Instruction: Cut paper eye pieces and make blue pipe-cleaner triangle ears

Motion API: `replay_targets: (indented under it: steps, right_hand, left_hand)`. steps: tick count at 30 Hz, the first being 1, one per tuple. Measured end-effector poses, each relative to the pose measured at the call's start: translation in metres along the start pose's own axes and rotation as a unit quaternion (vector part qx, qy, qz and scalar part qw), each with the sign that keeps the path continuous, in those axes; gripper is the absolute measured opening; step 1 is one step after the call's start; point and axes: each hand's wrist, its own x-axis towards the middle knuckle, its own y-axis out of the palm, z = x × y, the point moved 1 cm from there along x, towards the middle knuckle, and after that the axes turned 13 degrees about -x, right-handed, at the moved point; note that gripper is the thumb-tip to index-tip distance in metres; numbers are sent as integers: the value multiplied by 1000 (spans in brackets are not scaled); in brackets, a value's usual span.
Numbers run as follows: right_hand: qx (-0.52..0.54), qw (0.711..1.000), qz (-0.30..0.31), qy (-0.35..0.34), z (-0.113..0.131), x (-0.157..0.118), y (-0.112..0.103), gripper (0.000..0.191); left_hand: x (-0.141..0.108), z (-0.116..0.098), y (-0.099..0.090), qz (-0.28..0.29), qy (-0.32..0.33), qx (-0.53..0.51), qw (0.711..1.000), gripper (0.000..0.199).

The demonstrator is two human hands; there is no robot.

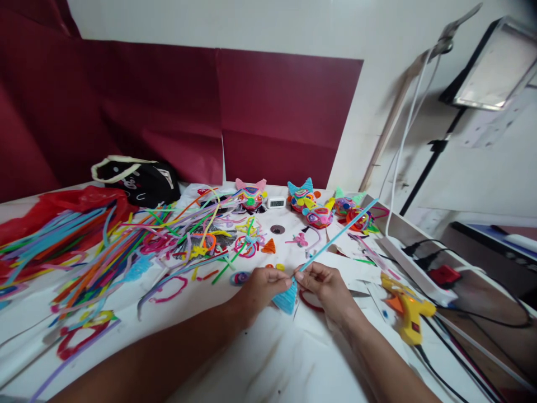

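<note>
The blue pipe cleaner point(335, 237) is running as a long straight stem from the person's hands up and to the right, its free end reaching toward the finished figures at the back of the tabletop point(260, 358). At its lower end it is wound into a small blue cone point(286, 300), which is hanging between the two hands just above the white surface. The left hand point(262, 288) is gripping the cone from the left, its fingers pressed together on the wound part. The right hand point(325, 285) is pinching the stem just above the cone between thumb and forefinger, with the other fingers curled in.

A heap of loose pipe cleaners point(96, 246) in many colours is lying across the left half of the tabletop, partly over a red plastic bag point(62, 204). A black bag point(136, 179) is sitting behind the heap, against the dark red backdrop. Several bright round figures with ears point(304, 198) are standing in a row at the far edge, with a small white clock point(276, 202) between them. An orange cone point(269, 246) is lying near the middle. A yellow glue gun point(406, 310) is resting to the right of the right hand, near a white power strip point(413, 268) with plugs in it.
</note>
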Motion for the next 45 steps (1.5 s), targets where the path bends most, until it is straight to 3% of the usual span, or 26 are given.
replay_targets:
  steps: [16,30,45]
  right_hand:
    - [-69,997,3,34,2,3,-7,29]
    - [-128,990,24,-61,-17,8,-11,11]
    - [-248,954,-20,-166,5,-2,-5,10]
  left_hand:
    - [-3,-2,3,-2,19,9,1000,24]
    - [-2,-2,4,-12,29,10,999,26]
    - [1,3,1,-11,48,8,999,25]
